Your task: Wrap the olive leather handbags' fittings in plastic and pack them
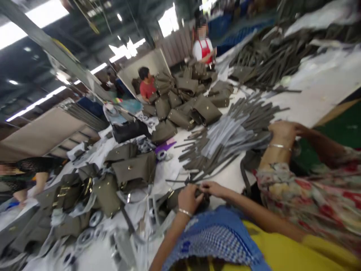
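Bag (172,199) of dark olive lies near, at the middle of the white table (316,105), just in front of my blue apron (222,241). At the left edge a black sleeve (38,165) reaches over the table; nearer, olive bags (105,195) lie in a loose heap, with tape rolls (91,221) among them. Beyond those sits a black bag (131,130), and right of it a purple piece (165,146). Farther off, a worker in a red top (147,88) is beside a second heap (207,109), with another in a red apron (206,52) behind it. Near the middle, my left hand (188,199) is curled over the bag, and my right hand (213,188) meets it from the right, fingertips pinched on its edge. Blur hides just which part they grip. I take the step in hand to be close fingertip work on this one bag; the next move, I judge, calls for a firm left hold and small, exact shifts on the right. Farther right, olive straps (254,113) lie fanned out, beside a co-worker's floral sleeve (310,192).
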Tool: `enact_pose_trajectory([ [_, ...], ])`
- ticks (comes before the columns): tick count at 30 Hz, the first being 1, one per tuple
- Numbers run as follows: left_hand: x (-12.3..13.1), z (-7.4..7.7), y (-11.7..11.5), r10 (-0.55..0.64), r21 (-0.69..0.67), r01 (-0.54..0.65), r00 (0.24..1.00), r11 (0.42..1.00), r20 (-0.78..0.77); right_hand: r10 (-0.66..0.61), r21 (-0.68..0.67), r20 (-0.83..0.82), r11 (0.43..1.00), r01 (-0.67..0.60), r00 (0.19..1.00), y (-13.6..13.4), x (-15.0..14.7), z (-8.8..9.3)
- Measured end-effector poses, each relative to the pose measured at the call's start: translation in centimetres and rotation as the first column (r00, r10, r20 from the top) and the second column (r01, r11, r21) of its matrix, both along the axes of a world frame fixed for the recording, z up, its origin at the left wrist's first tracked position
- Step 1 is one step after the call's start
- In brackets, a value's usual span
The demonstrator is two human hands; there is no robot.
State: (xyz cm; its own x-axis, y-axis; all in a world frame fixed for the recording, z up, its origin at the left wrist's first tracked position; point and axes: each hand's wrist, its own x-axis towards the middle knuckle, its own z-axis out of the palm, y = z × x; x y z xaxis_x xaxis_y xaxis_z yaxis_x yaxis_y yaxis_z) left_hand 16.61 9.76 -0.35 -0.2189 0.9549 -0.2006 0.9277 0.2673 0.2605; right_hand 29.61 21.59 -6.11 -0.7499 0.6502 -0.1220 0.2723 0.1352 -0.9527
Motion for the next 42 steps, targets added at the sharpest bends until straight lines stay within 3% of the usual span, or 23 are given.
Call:
enact_pose_trajectory([
  [3, -0.4, -1.1, -0.2, -0.013, -0.012, 0.013, 1.000, 1.000, 0.018, 0.144, -0.219, 0.011, 0.966, -0.138, 0.990, -2.5, -0.5, -3.3],
  [6, -0.8, -1.6, -0.7, -0.017, 0.063, 0.015, 0.999, 0.998, 0.032, 0.156, -0.285, 0.003, 0.947, -0.149, 0.988, -2.0, -0.4, -5.1],
  [12, -1.3, -2.2, -1.8, 0.064, 0.106, -0.072, 0.995, 0.992, 0.079, 0.041, -0.250, 0.154, 0.968, -0.001, 0.987, -0.4, 1.4, -8.3],
  [19, -1.7, -2.3, -1.7, 0.087, 0.092, -0.095, 0.992, 0.991, 0.087, -0.100, -0.153, 0.390, 0.973, 0.171, 0.915, 0.3, 4.2, -11.2],
  [23, -1.6, -2.2, -1.6, 0.083, 0.085, -0.090, 0.993, 0.992, 0.084, -0.161, -0.045, 0.455, 0.978, 0.203, 0.876, 0.7, 5.2, -11.0],
  [26, -1.6, -2.2, -1.6, 0.073, 0.077, -0.081, 0.992, 0.994, 0.099, -0.218, 0.056, 0.471, 0.974, 0.218, 0.854, 0.4, 5.2, -9.5],
  [29, -1.6, -2.2, -1.6, 0.079, 0.061, -0.088, 0.988, 0.994, 0.129, -0.228, 0.231, 0.318, 0.960, 0.158, 0.920, -0.8, 4.5, -7.2],
  [31, -1.6, -1.9, -1.6, 0.102, 0.056, -0.113, 0.981, 0.992, 0.163, -0.115, 0.302, 0.156, 0.951, 0.063, 0.981, -1.7, 3.6, -5.7],
  [34, -1.5, -1.1, -1.6, 0.204, 0.032, -0.217, 0.951, 0.976, 0.231, 0.058, 0.222, 0.038, 0.973, -0.065, 0.998, -2.7, 2.3, -4.4],
  [36, -1.4, -0.6, -1.7, 0.273, -0.024, -0.275, 0.931, 0.961, 0.243, 0.080, 0.126, 0.017, 0.989, -0.082, 0.997, -2.8, 1.8, -4.2],
  [42, -1.6, -1.3, -1.5, 0.266, -0.198, -0.233, 0.950, 0.952, 0.163, 0.162, -0.097, -0.037, 0.982, -0.165, 0.986, -2.0, 0.8, -4.2],
])
